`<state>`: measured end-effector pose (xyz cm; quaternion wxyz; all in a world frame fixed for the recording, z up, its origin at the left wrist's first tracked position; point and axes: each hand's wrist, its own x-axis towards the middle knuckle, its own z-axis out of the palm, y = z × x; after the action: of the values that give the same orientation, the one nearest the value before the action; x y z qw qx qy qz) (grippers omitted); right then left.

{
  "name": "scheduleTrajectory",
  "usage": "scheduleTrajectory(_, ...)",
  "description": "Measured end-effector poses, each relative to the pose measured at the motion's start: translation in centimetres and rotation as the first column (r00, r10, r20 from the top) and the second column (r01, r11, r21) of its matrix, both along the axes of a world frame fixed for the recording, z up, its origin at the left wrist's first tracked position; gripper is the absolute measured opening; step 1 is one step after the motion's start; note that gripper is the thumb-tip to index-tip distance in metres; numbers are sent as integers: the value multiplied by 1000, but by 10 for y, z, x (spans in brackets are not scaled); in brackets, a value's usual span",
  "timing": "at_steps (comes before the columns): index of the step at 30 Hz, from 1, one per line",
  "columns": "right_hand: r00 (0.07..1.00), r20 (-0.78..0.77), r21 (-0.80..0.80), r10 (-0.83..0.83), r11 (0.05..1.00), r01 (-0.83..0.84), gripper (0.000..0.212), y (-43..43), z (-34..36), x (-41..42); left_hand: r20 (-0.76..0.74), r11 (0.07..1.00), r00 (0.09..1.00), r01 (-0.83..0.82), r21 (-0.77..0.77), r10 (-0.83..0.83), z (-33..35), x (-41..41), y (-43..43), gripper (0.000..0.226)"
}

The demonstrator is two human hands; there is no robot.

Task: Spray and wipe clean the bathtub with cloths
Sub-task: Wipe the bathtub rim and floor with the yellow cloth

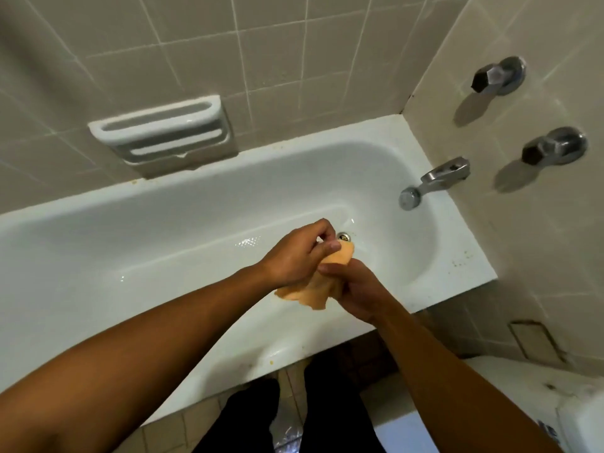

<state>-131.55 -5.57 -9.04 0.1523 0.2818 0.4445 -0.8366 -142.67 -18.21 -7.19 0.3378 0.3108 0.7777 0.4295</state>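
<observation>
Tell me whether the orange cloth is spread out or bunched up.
Bunched up: the left hand and right hand squeeze the orange cloth into a wad over the white bathtub.

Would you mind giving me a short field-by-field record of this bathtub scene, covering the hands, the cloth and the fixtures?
left: left hand pinches the upper end of the orange cloth
right: right hand grips the cloth lower down
place: cloth held above the bathtub, near the drain
end wall: spout, upper handle, lower handle
back wall: soap dish set in the tiles
</observation>
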Motion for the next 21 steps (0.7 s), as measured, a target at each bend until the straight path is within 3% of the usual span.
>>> scheduleTrajectory(2, 998, 33, 123, 47, 991, -50, 26, 30, -16, -15, 35, 998, 998, -56, -9, 56, -19, -15, 19, 15)
scheduleTrajectory(5, 965, 89, 278, 246, 924, -261, 35, 75, -52, -36, 65, 988, 987, -142, -56, 145, -61, -29, 49, 13)
scheduleTrajectory(9, 883, 192, 366, 428, 804, -469, 37, 131, -113, -61, 74, 975, 978, -185, -119, 195, -135, -31, 89, 13)
scheduleTrajectory(13, 783, 334, 431, 524, 654, -621, 19, 182, -187, -75, 165, 961, 952, -236, -143, 258, -213, -29, 119, 14)
scheduleTrajectory(17, 610, 441, 449, 659, 426, -785, 18, 222, -263, -84, 264, 955, 925, -230, -188, 275, -298, -23, 139, 7)
scheduleTrajectory(19, 476, 499, 416, 724, 282, -865, 14, 238, -304, -80, 306, 948, 914, -192, -256, 268, -344, -11, 146, 12)
scheduleTrajectory(21, 294, 566, 377, 770, 75, -923, 12, 248, -331, -69, 353, 924, 903, -104, -369, 243, -375, 5, 146, 13)
